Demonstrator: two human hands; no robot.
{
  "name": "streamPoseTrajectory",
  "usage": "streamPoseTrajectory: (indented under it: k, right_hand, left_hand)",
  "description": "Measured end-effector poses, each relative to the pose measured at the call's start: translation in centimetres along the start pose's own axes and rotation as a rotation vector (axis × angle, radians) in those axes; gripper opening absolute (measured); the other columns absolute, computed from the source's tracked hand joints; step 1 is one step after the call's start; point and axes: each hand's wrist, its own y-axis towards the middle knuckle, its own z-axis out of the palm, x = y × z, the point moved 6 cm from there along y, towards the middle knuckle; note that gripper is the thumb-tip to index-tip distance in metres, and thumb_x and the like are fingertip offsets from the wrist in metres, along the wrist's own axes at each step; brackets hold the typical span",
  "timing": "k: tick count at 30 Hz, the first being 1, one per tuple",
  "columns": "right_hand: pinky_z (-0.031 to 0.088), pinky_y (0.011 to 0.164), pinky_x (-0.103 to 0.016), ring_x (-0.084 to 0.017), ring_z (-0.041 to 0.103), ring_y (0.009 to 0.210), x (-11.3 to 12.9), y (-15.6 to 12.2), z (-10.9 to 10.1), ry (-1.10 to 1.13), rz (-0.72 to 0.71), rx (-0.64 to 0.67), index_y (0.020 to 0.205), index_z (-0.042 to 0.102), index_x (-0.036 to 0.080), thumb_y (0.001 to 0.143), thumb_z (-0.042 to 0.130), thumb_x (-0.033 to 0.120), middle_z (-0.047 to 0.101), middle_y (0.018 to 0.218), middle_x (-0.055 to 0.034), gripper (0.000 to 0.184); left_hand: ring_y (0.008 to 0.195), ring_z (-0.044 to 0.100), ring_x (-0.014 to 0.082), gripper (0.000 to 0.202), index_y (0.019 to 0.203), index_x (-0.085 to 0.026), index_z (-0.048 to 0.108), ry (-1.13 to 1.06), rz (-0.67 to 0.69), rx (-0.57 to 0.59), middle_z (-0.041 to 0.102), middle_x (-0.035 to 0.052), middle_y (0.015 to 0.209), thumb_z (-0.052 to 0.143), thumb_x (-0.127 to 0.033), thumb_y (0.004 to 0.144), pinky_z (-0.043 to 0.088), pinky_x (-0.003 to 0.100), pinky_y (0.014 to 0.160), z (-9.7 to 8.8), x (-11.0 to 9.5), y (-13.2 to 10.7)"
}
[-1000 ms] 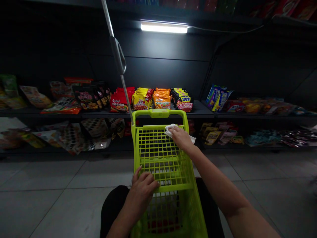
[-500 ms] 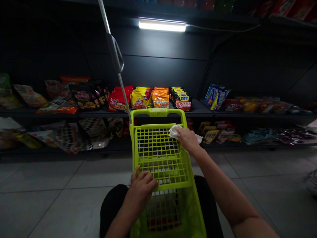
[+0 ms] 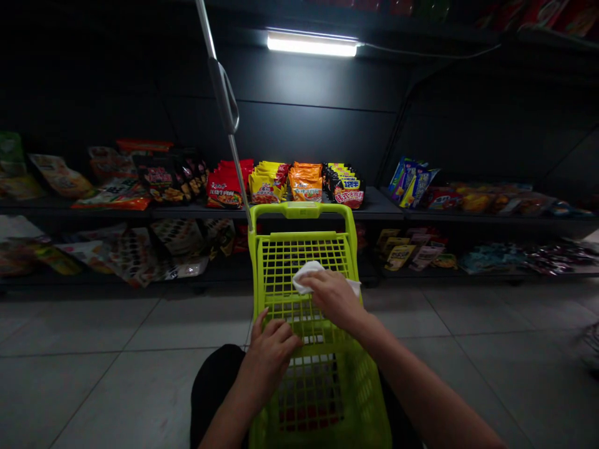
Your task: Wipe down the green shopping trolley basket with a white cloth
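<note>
Here, in the head view, the right hand point(image 3: 337, 302) pinches a white cloth point(image 3: 306, 273) over the top grid point(image 3: 285, 300) of a green basket point(image 3: 369, 386). The left hand point(image 3: 271, 352) lies on the grid's near edge; I can't tell if it grips. Something red point(image 3: 311, 418) shows low down through the basket's holes, maybe inside, maybe under. Behind, a shelf point(image 3: 379, 209) holds red packs point(image 3: 224, 194), yellow packs point(image 3: 266, 189), orange packs point(image 3: 306, 187) and black packs point(image 3: 349, 194). The front red one says 红烧牛肉面; the black ones say 1袋半.

One head-worn view, forward and down, close above the hands point(image 3: 271, 354), toward the shelves point(image 3: 380, 204).
</note>
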Motion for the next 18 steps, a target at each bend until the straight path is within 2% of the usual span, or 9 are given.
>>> streamPoseTrajectory:
  k: [4,7,11,14,18]
  right_hand:
    - [0.029,0.116,-0.046,-0.024,0.035,0.145,4.4,3.1,3.0,-0.036,-0.255,0.046,0.144,0.05,0.03,0.099,0.051,0.023,0.045,0.155,-0.0052,0.045]
    - [0.03,0.116,-0.046,-0.024,0.035,0.145,4.4,3.3,4.3,-0.055,-0.311,0.073,0.144,0.049,0.028,0.101,0.05,0.026,0.05,0.152,-0.0051,0.043]
    - [0.041,0.105,-0.038,-0.023,0.048,0.133,0.5,1.1,2.9,-0.053,-0.234,0.047,0.136,0.059,0.028,0.099,0.055,0.022,0.058,0.142,-0.0054,0.038]
    - [0.044,0.097,-0.036,-0.022,0.059,0.112,-3.6,-1.3,0.9,-0.079,-0.087,0.041,0.122,0.069,0.027,0.095,0.059,0.017,0.066,0.127,-0.006,0.031]
    - [0.045,0.087,-0.033,-0.021,0.061,0.097,-7.3,-4.2,-1.4,-0.172,0.107,0.095,0.113,0.073,0.026,0.089,0.057,0.007,0.07,0.117,-0.0042,0.034]
  left_hand:
    - [0.097,0.057,0.0194,0.027,0.09,-0.031,0.069,0.037,0.016,-0.056,0.064,-0.0036,0.084,0.065,-0.006,0.081,0.014,0.052,0.12,0.2,0.1,0.0]
    - [0.097,0.056,0.019,0.024,0.088,-0.029,0.068,0.053,0.016,-0.046,0.064,-0.0034,0.084,0.063,-0.006,0.082,0.015,0.052,0.12,0.1,0.0,0.0]
    - [0.1,0.056,0.0191,0.026,0.089,-0.029,0.066,0.017,0.009,-0.031,0.065,-0.0041,0.087,0.063,-0.005,0.082,0.013,0.053,0.12,-0.4,-0.1,0.0]
    - [0.102,0.057,0.019,0.029,0.093,-0.031,0.067,-0.026,0.02,-0.029,0.066,-0.0047,0.089,0.064,-0.005,0.081,0.008,0.053,0.121,-0.5,-0.1,0.1]
    - [0.102,0.058,0.0189,0.027,0.095,-0.032,0.067,-0.034,0.046,-0.071,0.066,-0.0053,0.086,0.066,-0.008,0.081,0.002,0.053,0.122,-0.6,-0.2,0.3]
